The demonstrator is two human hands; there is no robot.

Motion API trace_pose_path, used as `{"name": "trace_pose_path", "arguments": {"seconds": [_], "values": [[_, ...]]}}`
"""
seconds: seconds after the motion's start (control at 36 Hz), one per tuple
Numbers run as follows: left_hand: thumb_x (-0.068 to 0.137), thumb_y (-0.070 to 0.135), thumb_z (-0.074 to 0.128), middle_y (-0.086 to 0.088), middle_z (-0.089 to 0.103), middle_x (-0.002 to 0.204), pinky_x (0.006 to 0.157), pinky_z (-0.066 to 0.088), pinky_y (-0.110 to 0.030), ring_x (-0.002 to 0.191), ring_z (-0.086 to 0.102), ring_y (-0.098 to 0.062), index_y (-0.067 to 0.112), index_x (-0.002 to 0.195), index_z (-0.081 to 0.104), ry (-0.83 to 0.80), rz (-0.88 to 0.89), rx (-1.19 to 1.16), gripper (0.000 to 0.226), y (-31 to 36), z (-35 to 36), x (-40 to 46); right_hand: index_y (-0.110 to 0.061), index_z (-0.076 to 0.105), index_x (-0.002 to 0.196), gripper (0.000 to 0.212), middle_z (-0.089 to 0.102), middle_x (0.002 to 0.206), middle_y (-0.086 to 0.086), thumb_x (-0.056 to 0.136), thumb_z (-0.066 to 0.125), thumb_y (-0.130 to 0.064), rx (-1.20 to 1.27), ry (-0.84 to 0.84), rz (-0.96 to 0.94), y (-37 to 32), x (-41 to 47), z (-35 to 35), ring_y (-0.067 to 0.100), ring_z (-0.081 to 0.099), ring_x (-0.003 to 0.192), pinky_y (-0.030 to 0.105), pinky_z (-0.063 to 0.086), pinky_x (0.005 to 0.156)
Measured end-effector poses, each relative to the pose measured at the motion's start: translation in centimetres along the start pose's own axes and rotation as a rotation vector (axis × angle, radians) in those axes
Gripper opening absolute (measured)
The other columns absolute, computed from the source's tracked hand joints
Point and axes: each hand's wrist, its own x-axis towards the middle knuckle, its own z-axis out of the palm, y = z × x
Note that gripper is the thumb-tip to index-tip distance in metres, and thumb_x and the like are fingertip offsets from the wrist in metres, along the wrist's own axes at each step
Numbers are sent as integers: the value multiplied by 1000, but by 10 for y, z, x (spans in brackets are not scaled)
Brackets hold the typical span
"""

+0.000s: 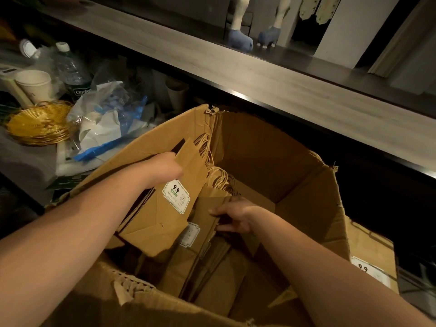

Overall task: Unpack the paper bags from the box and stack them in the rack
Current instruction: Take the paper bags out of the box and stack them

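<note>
Left hand: the left hand [165,167] is reaching into the box, fingers curling round the top edge of a bundle of paper bags [165,208] and gripping it firmly.
Bundle: it is tilting up out of the left side of the box, white label facing the camera, twine handles trailing behind.
Right hand: the right hand [232,214] is sitting lower down, fingers pinching the edge of another paper bag [207,208] just beside the bundle.
Box: the cardboard box [306,185] is standing open (flaps torn and ragged), more bags lying flat inside.
Surroundings: a counter [236,74] is running behind; a golden basket [37,126], paper cup [35,84] and water bottle [73,72] are crowding the left.
</note>
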Motion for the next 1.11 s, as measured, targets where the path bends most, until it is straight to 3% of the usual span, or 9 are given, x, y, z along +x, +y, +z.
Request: {"name": "trace_pose_path", "arguments": {"seconds": [0.14,0.28,0.39,0.53,0.64,0.81,0.89,0.97,1.11], "values": [[88,11,56,-10,65,91,75,50,-36,86,63,-29,12,93,60,19,48,-42,6,2,-2,-2,-8,57,103,18,67,104,14,88,63,1,-18,-1,-3,-7,-4,0,26,69,92,38,60,79],[87,9,57,-9,65,93,66,48,-32,85,63,-27,12,99,59,96,110,-81,12,3,-2,-5,-14,50,123,42,62,105,13,86,67,-5,7,248,-121,-23,-8,-19,27,67,91,40,60,76],[85,8,59,-9,65,92,64,48,-31,82,64,-26,12,97,60,119,128,-103,13,4,-3,-7,-21,42,140,56,59,114,10,90,62,-9,-69,310,-218,-32,-20,-27,24,63,91,35,56,66],[86,11,57,-10,66,89,64,50,-32,81,65,-29,13,96,60,127,104,-104,10,2,-3,-8,-17,38,141,47,54,110,6,96,49,-10,-498,561,-396,-41,-38,-33,22,58,91,37,56,81],[87,16,55,-10,67,89,70,54,-37,80,66,-29,15,92,61,88,74,-46,8,-7,-1,-5,-17,30,147,56,53,132,10,95,45,-8,-652,642,-493,-48,-52,-34,27,59,110,44,55,90],[89,14,53,-7,65,85,65,48,-31,81,64,-25,17,90,58,62,82,-40,7,-1,1,-12,-24,52,111,20,63,106,1,97,49,-11,-295,370,-776,-55,-69,-36,19,65,94,35,58,78],[86,4,55,-3,70,94,77,51,-34,88,65,-21,28,102,59,3,112,-176,29,4,1,-14,-22,56,113,23,65,105,6,96,49,-9,-96,223,-770,-57,-72,-34,23,68,93,39,59,79],[86,2,56,1,70,106,96,47,-42,103,63,-19,25,111,62,-55,191,-294,35,10,1,-20,-20,54,115,22,65,105,11,96,50,-9,32,243,-720,-57,-67,-34,28,69,91,44,60,79],[90,4,54,-4,72,106,83,53,-37,98,68,-21,22,115,62,-90,279,-442,32,19,5,-30,-19,53,109,18,61,108,12,95,52,-8,147,342,-678,-56,-58,-40,28,67,93,47,59,82]]}}
